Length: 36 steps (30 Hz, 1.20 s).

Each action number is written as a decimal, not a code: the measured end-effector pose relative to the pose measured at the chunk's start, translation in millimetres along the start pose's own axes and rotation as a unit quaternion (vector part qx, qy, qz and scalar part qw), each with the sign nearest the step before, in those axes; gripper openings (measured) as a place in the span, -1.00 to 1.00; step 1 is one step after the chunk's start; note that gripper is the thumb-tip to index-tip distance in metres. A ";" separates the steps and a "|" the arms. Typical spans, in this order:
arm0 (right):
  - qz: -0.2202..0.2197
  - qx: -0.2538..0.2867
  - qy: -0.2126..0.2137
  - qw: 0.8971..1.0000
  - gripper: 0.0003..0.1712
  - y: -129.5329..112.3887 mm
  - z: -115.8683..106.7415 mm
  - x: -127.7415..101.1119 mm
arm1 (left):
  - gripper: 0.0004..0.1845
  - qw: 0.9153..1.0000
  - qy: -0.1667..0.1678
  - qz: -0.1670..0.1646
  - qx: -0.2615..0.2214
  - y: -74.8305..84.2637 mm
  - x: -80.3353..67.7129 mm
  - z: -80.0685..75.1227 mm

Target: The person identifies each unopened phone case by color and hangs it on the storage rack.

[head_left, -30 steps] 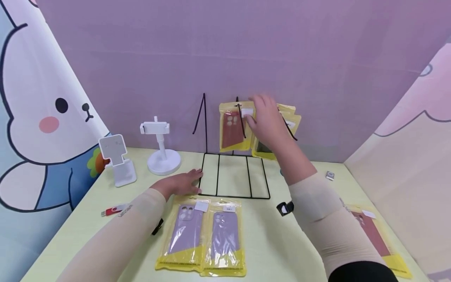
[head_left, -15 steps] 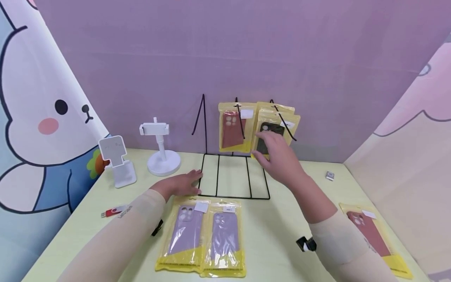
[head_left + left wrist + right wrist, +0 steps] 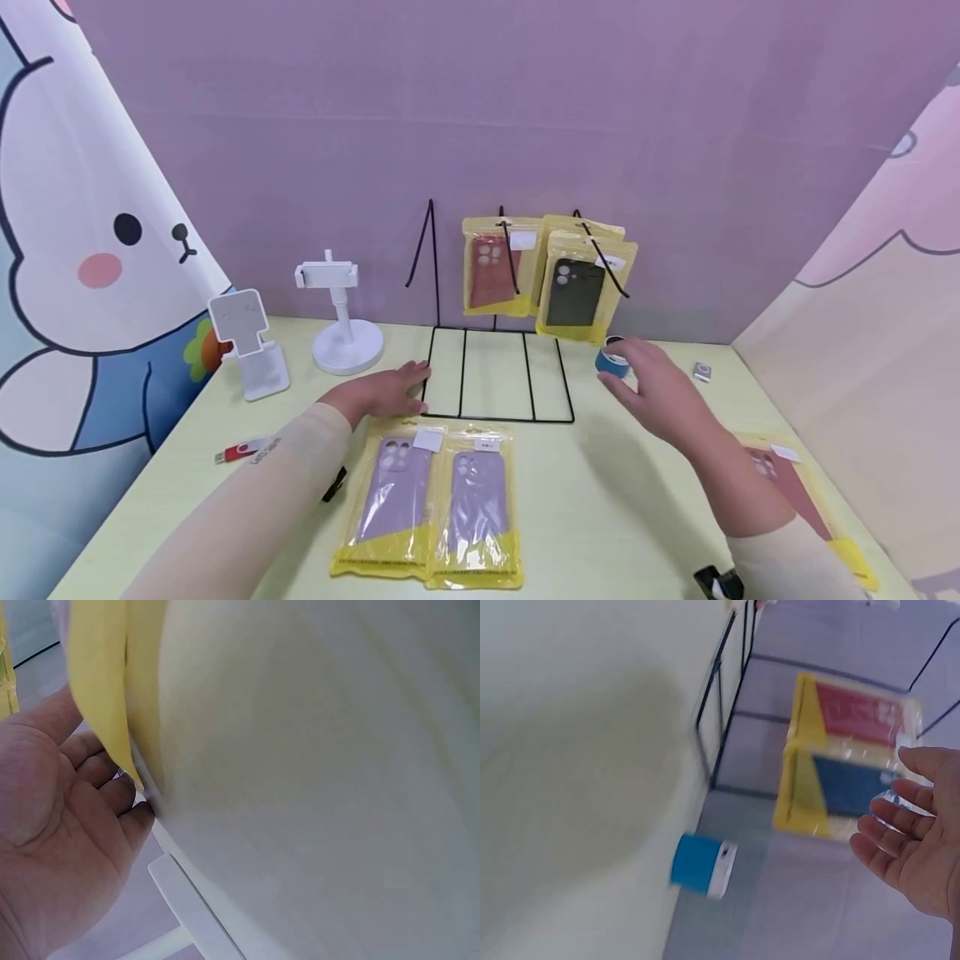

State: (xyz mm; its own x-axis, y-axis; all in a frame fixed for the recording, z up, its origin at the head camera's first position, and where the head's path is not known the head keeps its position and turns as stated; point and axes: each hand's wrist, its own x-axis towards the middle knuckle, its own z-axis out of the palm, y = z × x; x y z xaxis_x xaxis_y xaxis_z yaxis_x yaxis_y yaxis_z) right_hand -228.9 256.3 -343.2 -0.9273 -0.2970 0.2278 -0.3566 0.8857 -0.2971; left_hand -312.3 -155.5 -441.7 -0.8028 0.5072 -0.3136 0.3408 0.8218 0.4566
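Table (image 3: 585, 500), red case pack (image 3: 795, 492) behind right forearm

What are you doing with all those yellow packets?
A person is hanging packaged phone cases on a black wire rack. A red case and a black case hang on its hooks. The left hand rests flat on the table by the rack's base. The right hand is open and empty, hovering near a small blue and white thing. Two purple cases lie on the table in front.
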 end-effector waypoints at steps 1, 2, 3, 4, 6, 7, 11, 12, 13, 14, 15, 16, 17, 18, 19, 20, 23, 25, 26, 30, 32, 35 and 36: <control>0.007 0.002 0.000 1.000 -0.44 6.4 -1.1 -4.3 | -0.16 1.000 -0.001 -0.001 0.000 0.0 -0.2 -0.1; 0.013 0.002 0.001 1.000 -0.43 13.2 -2.2 -8.7 | -0.16 1.000 -0.001 -0.001 0.000 -0.1 -0.5 -0.2; 0.019 0.002 0.002 1.000 -0.43 19.9 -3.3 -13.0 | -0.16 1.000 -0.001 -0.001 0.001 -0.3 -0.6 -0.2; 0.027 -0.001 0.002 1.000 -0.42 26.6 -4.5 -17.1 | -0.16 1.000 -0.001 0.000 0.002 -0.3 -0.8 -0.3; 0.034 -0.007 0.009 0.999 -0.40 42.1 -6.1 -25.5 | -0.16 1.000 -0.001 0.000 0.003 0.3 -1.4 -0.3; 0.035 -0.010 0.014 0.999 -0.41 50.6 -6.8 -29.6 | -0.16 1.000 -0.001 0.000 0.004 0.4 -1.2 -0.3; 0.041 -0.012 0.026 0.999 -0.40 83.7 -10.0 -45.0 | -0.16 1.000 0.001 -0.002 0.013 0.4 0.3 0.7; 0.048 -0.013 0.023 0.998 -0.39 91.8 -11.3 -49.1 | -0.16 1.000 0.002 -0.002 0.014 0.0 0.9 1.0; 0.057 -0.011 0.015 0.998 -0.36 99.2 -13.0 -52.8 | -0.16 1.000 0.002 -0.002 0.015 -0.2 1.3 1.2; 0.070 -0.012 0.006 0.997 -0.32 107.0 -14.5 -56.6 | -0.16 1.000 0.003 -0.002 0.016 -0.2 1.4 1.3; 0.087 -0.008 -0.010 0.996 -0.27 114.7 -16.3 -60.3 | -0.16 1.000 0.004 -0.001 0.016 -0.3 1.3 1.3; 0.103 -0.006 -0.026 0.994 -0.22 123.0 -17.9 -63.6 | -0.16 1.000 0.004 0.000 0.015 -0.1 1.3 1.2; 0.119 -0.007 -0.040 0.992 -0.18 131.4 -19.3 -66.7 | -0.16 1.000 0.004 0.000 0.015 0.0 1.3 1.1; 0.136 -0.008 -0.057 0.989 -0.14 140.3 -19.8 -69.6 | -0.16 1.000 0.004 0.000 0.014 -0.1 1.3 0.9; 0.147 -0.010 -0.067 0.987 -0.10 149.4 -20.2 -72.0 | -0.16 1.000 0.004 0.000 0.013 -0.1 1.3 0.9; 0.157 -0.017 -0.077 0.984 -0.07 158.5 -20.3 -74.4 | -0.16 1.000 0.004 0.000 0.014 -0.2 1.3 0.9; 0.183 -0.038 -0.100 0.977 0.02 184.0 -18.1 -79.9 | -0.16 1.000 0.003 -0.002 0.011 -0.7 1.5 1.3; 0.200 -0.046 -0.123 0.971 0.11 198.4 -15.6 -82.7 | -0.16 1.000 0.003 -0.004 0.010 -0.9 1.8 1.7; 0.211 -0.045 -0.139 0.966 0.14 203.8 -14.1 -84.0 | -0.16 1.000 0.003 -0.004 0.010 -1.0 1.9 1.8; 0.236 -0.023 -0.208 0.949 0.22 217.3 -7.6 -88.1 | -0.15 1.000 0.003 -0.006 0.008 -0.5 2.0 2.1; 0.230 -0.027 -0.224 0.947 0.18 218.5 -5.5 -89.1 | -0.15 1.000 0.002 -0.005 0.006 -0.6 2.1 1.7; 0.211 -0.055 -0.219 0.951 0.10 220.1 -5.6 -89.7 | -0.16 1.000 0.001 -0.005 0.006 -0.6 1.9 1.3; 0.210 -0.064 -0.211 0.952 0.08 221.0 -6.6 -89.8 | -0.16 1.000 0.000 -0.005 0.006 -0.7 1.9 1.2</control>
State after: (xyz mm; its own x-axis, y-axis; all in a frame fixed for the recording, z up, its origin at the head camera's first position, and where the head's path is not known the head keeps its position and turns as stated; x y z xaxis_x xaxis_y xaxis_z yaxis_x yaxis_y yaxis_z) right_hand -223.7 481.1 -423.2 -0.9578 -0.0002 -0.2874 0.0470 0.9864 -0.1573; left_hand -313.4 -154.8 -443.6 -0.8064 0.4988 -0.3177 0.3389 0.8300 0.4429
